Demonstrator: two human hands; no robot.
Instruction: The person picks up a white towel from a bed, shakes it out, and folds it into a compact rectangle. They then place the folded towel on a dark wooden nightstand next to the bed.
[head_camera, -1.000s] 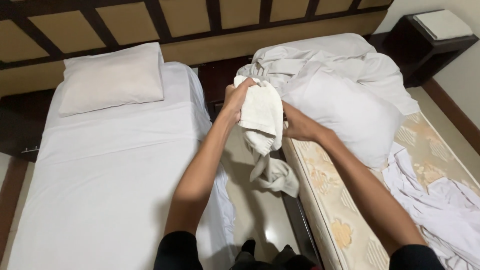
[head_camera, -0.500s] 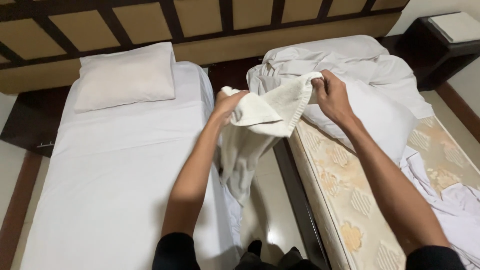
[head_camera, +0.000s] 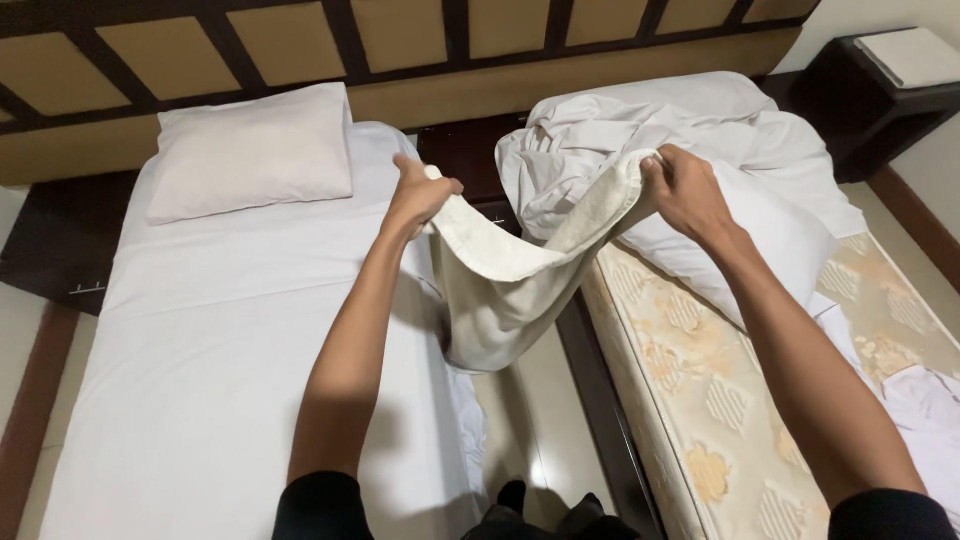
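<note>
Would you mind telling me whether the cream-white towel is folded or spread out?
Spread out: the cream-white towel sags between the left hand and right hand, each gripping its top edge.

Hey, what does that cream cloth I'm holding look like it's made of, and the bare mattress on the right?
The cream cloth, stretched between the left hand and right hand, looks like thick woven cotton, perhaps terry: matte, with a stitched hem and soft heavy folds. The bare mattress looks covered in quilted damask-like fabric: a faint sheen, with raised beige floral patterns.
</note>
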